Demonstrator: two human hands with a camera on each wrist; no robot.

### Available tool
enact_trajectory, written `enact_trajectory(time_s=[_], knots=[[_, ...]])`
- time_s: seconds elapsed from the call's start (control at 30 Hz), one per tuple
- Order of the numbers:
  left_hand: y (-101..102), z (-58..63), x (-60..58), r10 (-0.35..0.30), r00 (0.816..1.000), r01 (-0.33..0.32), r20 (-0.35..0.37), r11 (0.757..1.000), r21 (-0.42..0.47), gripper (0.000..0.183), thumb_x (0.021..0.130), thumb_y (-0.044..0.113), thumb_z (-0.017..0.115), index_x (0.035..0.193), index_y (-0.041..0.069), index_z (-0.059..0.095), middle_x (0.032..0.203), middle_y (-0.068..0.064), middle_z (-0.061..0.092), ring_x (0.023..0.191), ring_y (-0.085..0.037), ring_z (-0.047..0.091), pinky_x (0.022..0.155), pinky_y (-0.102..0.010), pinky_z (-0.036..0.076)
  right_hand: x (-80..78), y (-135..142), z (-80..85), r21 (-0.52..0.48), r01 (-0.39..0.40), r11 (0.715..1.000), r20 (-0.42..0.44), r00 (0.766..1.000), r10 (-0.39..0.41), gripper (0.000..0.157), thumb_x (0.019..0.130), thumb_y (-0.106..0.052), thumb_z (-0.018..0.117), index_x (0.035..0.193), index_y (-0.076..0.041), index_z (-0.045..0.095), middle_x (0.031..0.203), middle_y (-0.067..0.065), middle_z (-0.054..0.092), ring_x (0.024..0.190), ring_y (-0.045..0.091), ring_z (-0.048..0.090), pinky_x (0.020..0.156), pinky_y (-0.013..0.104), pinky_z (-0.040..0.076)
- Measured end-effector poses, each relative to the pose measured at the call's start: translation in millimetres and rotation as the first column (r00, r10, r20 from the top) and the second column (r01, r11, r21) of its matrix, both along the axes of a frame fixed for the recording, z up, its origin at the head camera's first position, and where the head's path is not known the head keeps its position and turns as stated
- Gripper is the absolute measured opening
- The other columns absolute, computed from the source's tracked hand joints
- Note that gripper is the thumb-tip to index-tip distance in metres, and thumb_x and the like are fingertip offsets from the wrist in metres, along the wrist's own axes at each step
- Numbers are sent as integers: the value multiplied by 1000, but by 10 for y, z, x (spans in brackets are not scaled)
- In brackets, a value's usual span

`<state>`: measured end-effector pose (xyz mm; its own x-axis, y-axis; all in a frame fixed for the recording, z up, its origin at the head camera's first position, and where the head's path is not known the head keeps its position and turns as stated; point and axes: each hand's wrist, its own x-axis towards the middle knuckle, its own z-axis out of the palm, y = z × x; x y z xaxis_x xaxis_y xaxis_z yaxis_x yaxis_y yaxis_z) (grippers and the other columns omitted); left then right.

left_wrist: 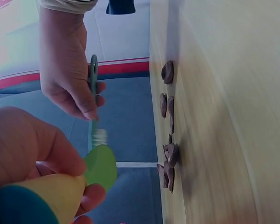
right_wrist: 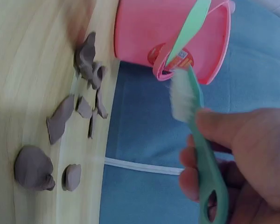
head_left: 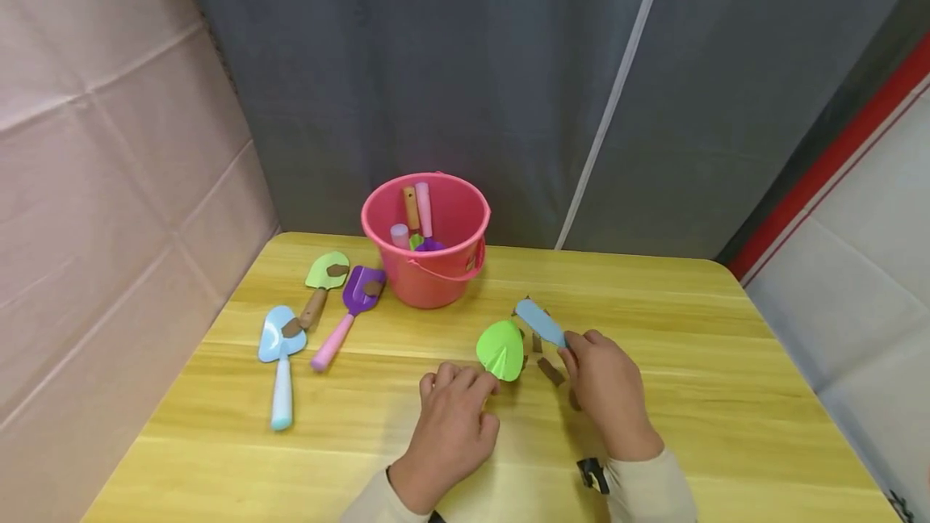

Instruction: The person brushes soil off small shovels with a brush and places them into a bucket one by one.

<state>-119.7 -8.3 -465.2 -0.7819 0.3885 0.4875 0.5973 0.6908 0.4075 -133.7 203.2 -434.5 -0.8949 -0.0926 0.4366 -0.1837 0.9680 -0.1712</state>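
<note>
My left hand [head_left: 454, 426] grips a small toy trowel by its yellow handle [left_wrist: 60, 193], its green blade [head_left: 501, 349] held above the table. In my right hand [head_left: 610, 382] is a blue-green brush [right_wrist: 206, 156] with white bristles [right_wrist: 182, 95], blurred in the right wrist view. The bristles are close to the blade; whether they touch, I cannot tell. Brown clay-like pieces [right_wrist: 60, 119] lie scattered on the wood below both tools, and a rounder brown lump [right_wrist: 33, 168] lies among them.
A pink bucket [head_left: 432, 281] with several tool handles inside stands at the back. Left of it lie a green trowel [head_left: 324, 273], a purple shovel [head_left: 358, 290] and a light blue trowel [head_left: 274, 333], each with a brown piece on or against it. A dark curtain [head_left: 450, 63] hangs behind the table.
</note>
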Motion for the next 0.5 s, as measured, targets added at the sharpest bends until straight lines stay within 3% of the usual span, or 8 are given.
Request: enact_trajectory(time_s=[0.07, 0.2, 0.27, 0.43, 0.5], knots=[[0, -1, -3, 3, 1000, -3, 1, 1000, -8, 27, 64, 9, 58, 86, 25, 58, 85, 10, 55, 82, -15, 40, 73, -39, 25, -2, 8, 3, -20, -17, 1000, -8, 1000, 17, 25, 79, -17, 71, 101, -6, 69, 76, 1, 58, 56, 12, 47, 49, 28, 40], [2, 1, -10, 7, 1000, -6, 20, 1000, -23, 25, 66, 10, 59, 85, 25, 57, 86, 10, 55, 81, -15, 39, 72, -37, 24, -5, -18, 2, -59, -182, 982, 39, 982, 184, 26, 80, -20, 70, 105, -11, 69, 79, -6, 56, 61, 7, 44, 54, 24, 40], [5, 3, -13, 7, 1000, -7, 27, 1000, -26, 25, 66, 10, 59, 86, 25, 57, 86, 10, 54, 81, -14, 39, 71, -36, 24, -5, -27, -12, -68, -212, 975, 73, 973, 217, 25, 81, -21, 69, 105, -12, 69, 79, -8, 55, 62, 7, 44, 55, 23, 40], [7, 1, -12, 2, 999, -1, 33, 1000, -17, 26, 65, 10, 58, 86, 25, 59, 85, 10, 55, 80, -14, 39, 71, -36, 24, -6, -8, -46, -38, -63, 997, 42, 997, 65, 22, 81, -18, 69, 101, -8, 68, 79, -2, 58, 61, 12, 50, 53, 30, 43], [7, 3, -9, 2, 999, -1, 35, 1000, -17, 26, 65, 10, 58, 86, 25, 58, 85, 10, 55, 80, -14, 38, 71, -35, 24, 1, -7, -36, -50, -65, 997, 26, 997, 66, 23, 80, -17, 70, 101, -8, 68, 79, -2, 59, 61, 12, 50, 53, 30, 43]])
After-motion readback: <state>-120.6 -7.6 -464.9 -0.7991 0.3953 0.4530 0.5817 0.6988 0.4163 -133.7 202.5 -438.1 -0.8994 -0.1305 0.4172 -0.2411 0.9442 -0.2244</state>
